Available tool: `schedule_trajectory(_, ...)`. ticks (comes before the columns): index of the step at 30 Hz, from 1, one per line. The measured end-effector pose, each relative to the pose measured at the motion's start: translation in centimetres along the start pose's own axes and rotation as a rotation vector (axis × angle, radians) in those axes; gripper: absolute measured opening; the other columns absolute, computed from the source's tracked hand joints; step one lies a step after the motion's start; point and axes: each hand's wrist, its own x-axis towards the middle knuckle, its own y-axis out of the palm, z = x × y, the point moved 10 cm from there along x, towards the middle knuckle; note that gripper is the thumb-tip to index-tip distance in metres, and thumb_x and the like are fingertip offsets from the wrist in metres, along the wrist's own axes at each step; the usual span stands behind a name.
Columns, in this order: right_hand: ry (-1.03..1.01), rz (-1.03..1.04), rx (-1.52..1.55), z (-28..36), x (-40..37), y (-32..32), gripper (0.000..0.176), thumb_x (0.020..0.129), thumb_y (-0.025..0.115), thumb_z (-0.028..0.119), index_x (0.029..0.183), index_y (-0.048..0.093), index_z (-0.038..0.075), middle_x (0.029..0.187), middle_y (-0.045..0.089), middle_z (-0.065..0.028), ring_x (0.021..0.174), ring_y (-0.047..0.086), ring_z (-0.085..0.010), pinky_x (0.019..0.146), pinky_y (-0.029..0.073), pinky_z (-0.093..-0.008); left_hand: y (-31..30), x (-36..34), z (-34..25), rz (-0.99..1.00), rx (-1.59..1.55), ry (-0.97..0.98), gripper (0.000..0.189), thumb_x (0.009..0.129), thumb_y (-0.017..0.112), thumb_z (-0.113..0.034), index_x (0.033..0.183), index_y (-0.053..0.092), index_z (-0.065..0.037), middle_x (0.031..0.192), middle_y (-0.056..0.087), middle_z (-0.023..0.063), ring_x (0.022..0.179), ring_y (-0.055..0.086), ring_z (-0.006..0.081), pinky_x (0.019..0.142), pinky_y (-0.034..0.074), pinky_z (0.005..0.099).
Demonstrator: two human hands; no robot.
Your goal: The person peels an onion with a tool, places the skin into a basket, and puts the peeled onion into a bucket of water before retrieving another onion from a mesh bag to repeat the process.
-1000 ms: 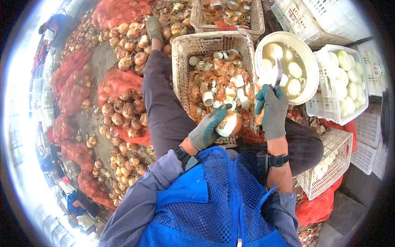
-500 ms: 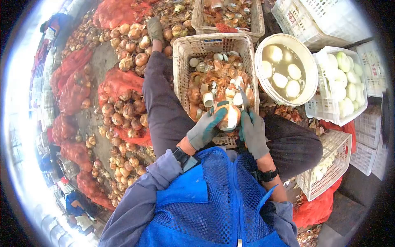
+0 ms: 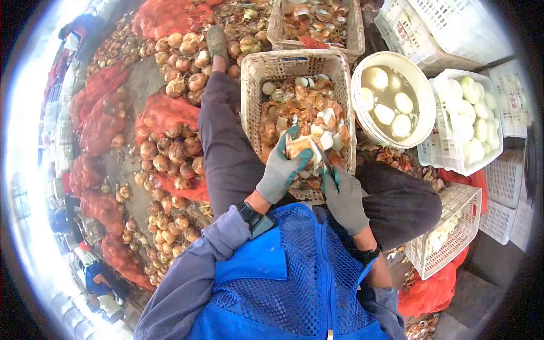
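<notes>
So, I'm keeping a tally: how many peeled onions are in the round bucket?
6 peeled onions show in the bucket: two at the far side, one left, one right, two at the near side; murky water may hide more.

Your free room: above peelings crate (image 3: 303,61), far end. Obstacles: knife (image 3: 323,158), over near end; white bucket (image 3: 426,122), your right.

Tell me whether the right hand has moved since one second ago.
Yes: the right hand has moved away from the white bucket, leftward and down the picture.
</notes>
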Motion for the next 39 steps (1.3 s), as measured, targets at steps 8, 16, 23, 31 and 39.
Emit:
schedule_trajectory(8,0.072,0.054,0.085,-1.4,-0.7,2.6,0.033,0.101,0.068,0.014,0.130,0.067,0.001,0.136,0.063,-0.0226,0.118,0.066,-0.0414,0.094,0.056,-0.0529,-0.7,0.3,-0.8,-0.033,0.435,0.216,0.072,0.095,0.084,-0.016,0.158,0.052,-0.003,0.133,0.071,0.0062,0.113,0.070,0.0121,0.099,0.059,0.0295)
schedule_trajectory(16,0.023,0.128,0.132,-1.1,0.8,0.7,0.030,0.104,0.064,0.016,0.130,0.067,0.001,0.122,0.063,-0.0224,0.113,0.067,-0.0406,0.088,0.055,-0.0541,-1.1,0.1,-1.5,-0.120,0.306,0.124,0.069,0.093,0.086,-0.019,0.152,0.055,-0.001,0.127,0.071,0.0073,0.109,0.071,0.0154,0.092,0.059,0.0310)
schedule_trajectory(23,0.422,0.389,0.350,-3.5,-2.7,3.0,0.029,0.099,0.066,0.016,0.124,0.069,0.002,0.124,0.065,-0.0216,0.106,0.068,-0.0413,0.083,0.056,-0.0520,-3.6,0.8,0.9,-0.188,-0.089,-0.006,0.067,0.098,0.084,-0.018,0.155,0.052,-0.002,0.120,0.073,0.0039,0.096,0.072,0.0117,0.082,0.062,0.0289)
schedule_trajectory(31,0.248,0.088,0.199,-1.5,0.3,0.5,0.029,0.104,0.064,0.022,0.126,0.066,0.003,0.106,0.073,-0.0206,0.091,0.073,-0.0402,0.077,0.058,-0.0499,-2.2,0.4,-0.5,-0.162,0.018,0.086,0.067,0.099,0.083,-0.017,0.156,0.052,0.000,0.128,0.072,0.0057,0.113,0.069,0.0133,0.098,0.059,0.0301)
schedule_trajectory(39,0.275,0.051,0.169,-1.1,0.0,0.6,0.038,0.102,0.067,0.025,0.132,0.063,0.002,0.108,0.074,-0.0197,0.090,0.073,-0.0387,0.074,0.059,-0.0494,-1.9,-0.1,-1.2,-0.203,0.047,0.069,0.062,0.098,0.083,-0.015,0.151,0.056,0.003,0.126,0.074,0.0081,0.110,0.070,0.0126,0.099,0.057,0.0293)
